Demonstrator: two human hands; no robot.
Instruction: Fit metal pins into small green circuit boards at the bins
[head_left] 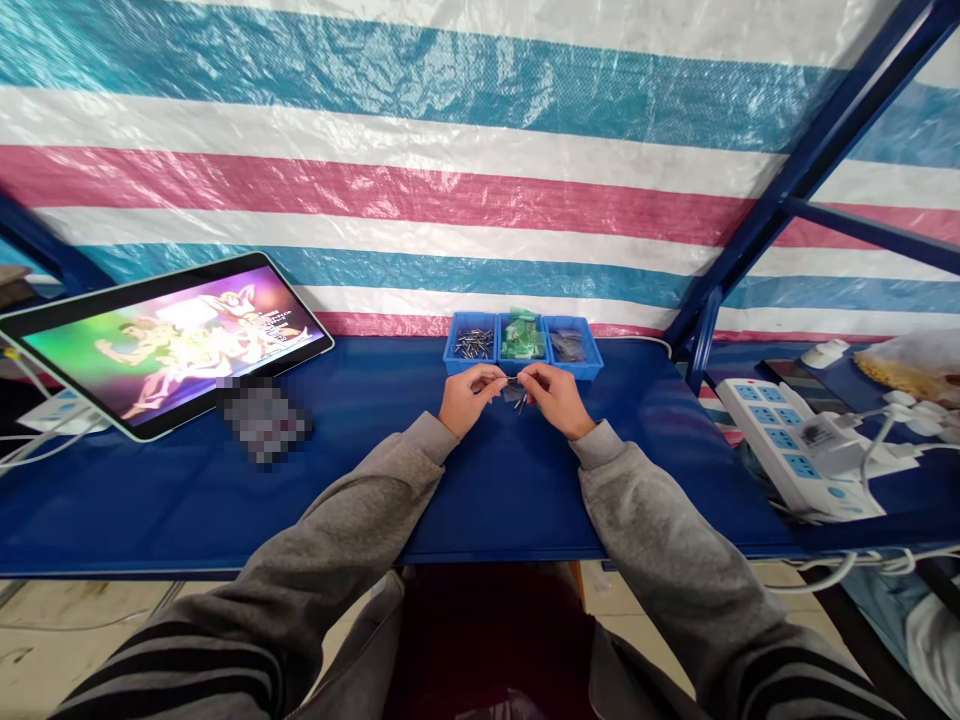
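My left hand (470,394) and my right hand (553,396) meet over the blue table (375,480), fingers pinched together on a small dark part (514,390) with thin metal pins hanging below it. Just beyond the hands stand three small blue bins in a row: the left bin (471,345) holds several metal pins, the middle bin (523,340) holds green parts, the right bin (571,346) holds dark parts. Both grey sleeves rest on the table's front part.
A tablet (161,340) showing a cartoon leans at the left, cables beside it. A white power strip (799,455) with plugs and wires lies at the right. A blue metal frame (795,170) rises at the right; a striped tarp hangs behind.
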